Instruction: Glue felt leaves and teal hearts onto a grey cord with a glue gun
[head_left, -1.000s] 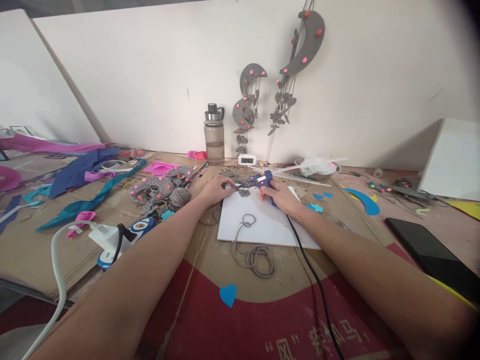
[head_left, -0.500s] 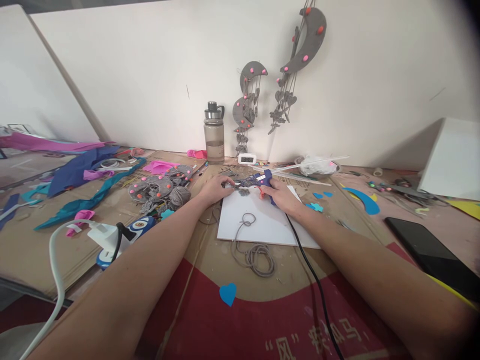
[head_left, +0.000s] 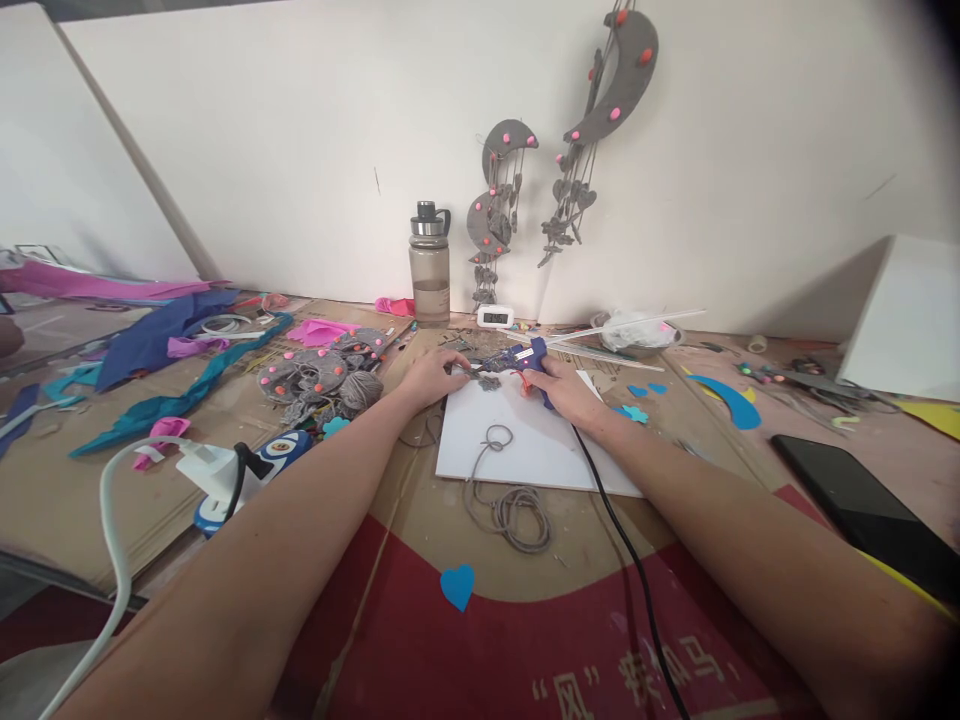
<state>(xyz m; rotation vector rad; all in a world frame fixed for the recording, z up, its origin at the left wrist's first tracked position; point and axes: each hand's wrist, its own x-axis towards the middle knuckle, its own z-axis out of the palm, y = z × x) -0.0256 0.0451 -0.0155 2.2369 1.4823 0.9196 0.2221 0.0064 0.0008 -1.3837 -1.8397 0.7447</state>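
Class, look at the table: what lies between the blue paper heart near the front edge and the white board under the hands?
In the head view, a loose coil of grey cord lies on the cardboard between the blue heart and the white board, its knotted end reaching onto the board.

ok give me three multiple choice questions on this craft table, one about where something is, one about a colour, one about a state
1. Where does the water bottle stand?
A. by the wall, behind the hands
B. on the white board
C. beside the phone

2. What colour is the loose paper heart nearest the camera?
A. pink
B. blue
C. yellow

3. What is the right hand doing?
A. lying flat and empty
B. gripping the blue glue gun
C. lifting the grey cord

Answers:
1. A: the bottle stands at the foot of the wall, beyond both hands.
2. B: the heart lies alone on the red-printed cardboard and is blue.
3. B: the fingers are closed round the gun's handle, its black cable trailing back along the arm; the left hand pinches a small grey piece at the nozzle.
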